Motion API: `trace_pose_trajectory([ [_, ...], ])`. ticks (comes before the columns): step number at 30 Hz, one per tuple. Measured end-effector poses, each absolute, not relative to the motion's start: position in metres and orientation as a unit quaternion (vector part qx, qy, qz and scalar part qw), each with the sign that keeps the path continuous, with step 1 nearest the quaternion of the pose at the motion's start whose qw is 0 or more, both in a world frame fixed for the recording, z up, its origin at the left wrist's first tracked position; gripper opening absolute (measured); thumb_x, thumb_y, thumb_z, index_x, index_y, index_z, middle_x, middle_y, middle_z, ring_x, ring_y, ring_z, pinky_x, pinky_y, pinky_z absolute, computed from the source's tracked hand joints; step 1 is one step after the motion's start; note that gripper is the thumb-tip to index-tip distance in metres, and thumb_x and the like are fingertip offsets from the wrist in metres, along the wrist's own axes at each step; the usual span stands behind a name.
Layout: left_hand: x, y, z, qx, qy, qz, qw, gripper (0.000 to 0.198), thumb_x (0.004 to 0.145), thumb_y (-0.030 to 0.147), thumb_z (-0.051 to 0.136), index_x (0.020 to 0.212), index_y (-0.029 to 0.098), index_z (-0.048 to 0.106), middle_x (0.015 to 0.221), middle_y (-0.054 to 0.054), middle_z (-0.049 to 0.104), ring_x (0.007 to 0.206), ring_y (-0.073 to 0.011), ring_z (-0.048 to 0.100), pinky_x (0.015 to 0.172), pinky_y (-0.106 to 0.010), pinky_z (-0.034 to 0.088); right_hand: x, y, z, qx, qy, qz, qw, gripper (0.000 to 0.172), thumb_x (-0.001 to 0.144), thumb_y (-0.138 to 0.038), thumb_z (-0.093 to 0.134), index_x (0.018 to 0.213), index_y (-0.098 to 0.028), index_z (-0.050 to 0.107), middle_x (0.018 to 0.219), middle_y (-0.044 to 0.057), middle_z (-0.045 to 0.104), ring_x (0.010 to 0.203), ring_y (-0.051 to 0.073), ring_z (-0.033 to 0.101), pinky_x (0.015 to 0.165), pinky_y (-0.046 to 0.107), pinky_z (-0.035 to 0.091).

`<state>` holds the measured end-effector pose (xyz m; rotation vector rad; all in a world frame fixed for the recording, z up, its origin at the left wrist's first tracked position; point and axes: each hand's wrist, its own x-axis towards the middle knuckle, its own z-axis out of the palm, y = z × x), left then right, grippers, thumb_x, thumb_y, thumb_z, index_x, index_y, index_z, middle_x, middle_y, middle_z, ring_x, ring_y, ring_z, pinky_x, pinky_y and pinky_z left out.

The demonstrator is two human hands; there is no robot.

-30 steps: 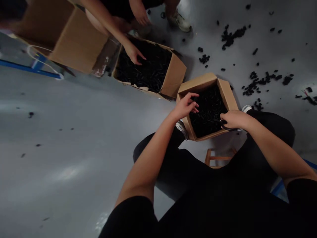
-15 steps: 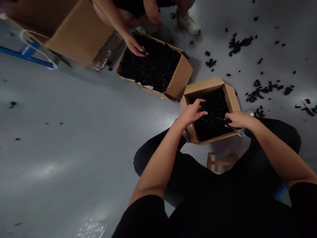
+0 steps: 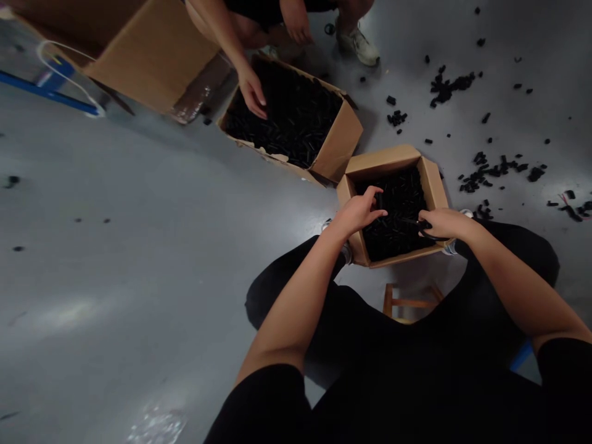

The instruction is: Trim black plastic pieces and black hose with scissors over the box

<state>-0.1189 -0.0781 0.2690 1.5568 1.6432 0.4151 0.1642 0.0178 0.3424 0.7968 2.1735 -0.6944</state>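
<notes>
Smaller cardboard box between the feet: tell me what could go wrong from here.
The dark tool in the right hand might nick the left hand, since both are at the same smaller cardboard box. Loose black pieces scattered on the floor could slip underfoot.

1. Black tool (image 3: pixel 435 238): partly covered by right hand (image 3: pixel 441 223); type unclear to me.
2. Left hand (image 3: pixel 361 213): pinched piece, if any, indistinct.
3. Wooden frame (image 3: pixel 409 303): partly hidden by dark clothing (image 3: pixel 407 370).
4. Large carton (image 3: pixel 157 55): cut off at top.
</notes>
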Motion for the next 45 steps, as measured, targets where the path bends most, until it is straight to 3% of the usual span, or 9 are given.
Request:
trace_pose_trajectory([
  [4,-0.115,-0.075,0.269,0.614,0.651,0.163,0.415,0.063,0.095,0.027,0.091,0.150,0.024,0.061,0.111,-0.009,0.079,0.105,-0.0335,0.078,0.095,-0.044,0.058,0.173,0.024,0.343,0.328,0.840,-0.281,0.329,0.048,0.109,-0.047,0.069,0.148,-0.018,0.071,0.125,0.017,0.086,0.109,0.031,0.081,0.081,0.032,0.046],
  [6,-0.115,-0.071,0.269,0.633,0.637,0.187,0.398,0.061,0.091,0.026,0.095,0.144,0.024,0.066,0.128,-0.013,0.078,0.120,-0.0358,0.074,0.107,-0.048,0.057,0.179,0.029,0.342,0.346,0.827,-0.329,0.296,0.049,0.108,-0.046,0.070,0.147,-0.018,0.070,0.121,0.014,0.085,0.103,0.027,0.078,0.082,0.031,0.047],
  [9,-0.115,-0.066,0.269,0.661,0.611,0.245,0.361,0.062,0.083,0.032,0.104,0.136,0.024,0.074,0.144,-0.013,0.075,0.143,-0.0386,0.064,0.128,-0.053,0.047,0.188,0.038,0.337,0.361,0.785,-0.456,0.213,0.052,0.103,-0.045,0.074,0.147,-0.016,0.068,0.111,0.009,0.080,0.094,0.022,0.072,0.083,0.029,0.049],
  [12,-0.115,-0.063,0.274,0.662,0.575,0.295,0.380,0.067,0.083,0.043,0.105,0.140,0.025,0.076,0.156,-0.013,0.070,0.152,-0.0383,0.059,0.135,-0.054,0.040,0.196,0.043,0.332,0.345,0.743,-0.555,0.144,0.056,0.099,-0.047,0.078,0.144,-0.016,0.067,0.101,0.003,0.071,0.090,0.019,0.065,0.085,0.030,0.051],
  [19,-0.106,-0.064,0.289,0.639,0.515,0.329,0.468,0.070,0.088,0.056,0.099,0.145,0.024,0.076,0.162,-0.013,0.065,0.159,-0.0377,0.056,0.129,-0.048,0.048,0.202,0.040,0.340,0.294,0.676,-0.667,0.112,0.046,0.098,-0.050,0.082,0.130,-0.021,0.065,0.094,-0.001,0.065,0.086,0.017,0.064,0.087,0.033,0.056],
  [31,-0.099,-0.061,0.286,0.624,0.525,0.309,0.489,0.072,0.084,0.055,0.102,0.145,0.026,0.076,0.156,-0.012,0.068,0.155,-0.0382,0.058,0.129,-0.051,0.049,0.197,0.036,0.342,0.328,0.660,-0.667,0.111,0.051,0.091,-0.049,0.087,0.128,-0.021,0.067,0.083,-0.004,0.062,0.071,0.015,0.060,0.071,0.030,0.047],
  [36,-0.094,-0.060,0.270,0.507,0.537,0.385,0.554,0.090,0.080,0.047,0.103,0.155,0.026,0.058,0.143,-0.012,0.075,0.138,-0.0322,0.072,0.116,-0.045,0.058,0.196,0.034,0.338,0.375,0.641,-0.663,0.090,0.054,0.088,-0.050,0.089,0.128,-0.022,0.065,0.082,-0.005,0.060,0.069,0.015,0.059,0.068,0.029,0.047],
  [41,-0.082,-0.059,0.267,0.355,0.553,0.433,0.617,0.061,0.083,0.047,0.101,0.117,0.023,0.056,0.105,-0.005,0.079,0.099,-0.0212,0.081,0.092,-0.036,0.063,0.191,0.032,0.327,0.388,0.654,-0.647,0.057,0.052,0.088,-0.049,0.088,0.126,-0.022,0.066,0.081,-0.006,0.059,0.068,0.014,0.058,0.066,0.028,0.045],
  [45,-0.073,-0.058,0.276,0.257,0.533,0.469,0.656,0.055,0.081,0.044,0.103,0.102,0.022,0.057,0.093,-0.002,0.078,0.084,-0.0156,0.079,0.082,-0.030,0.062,0.185,0.029,0.323,0.399,0.665,-0.630,0.032,0.053,0.087,-0.050,0.087,0.127,-0.021,0.067,0.081,-0.007,0.059,0.070,0.014,0.058,0.069,0.028,0.043],
])
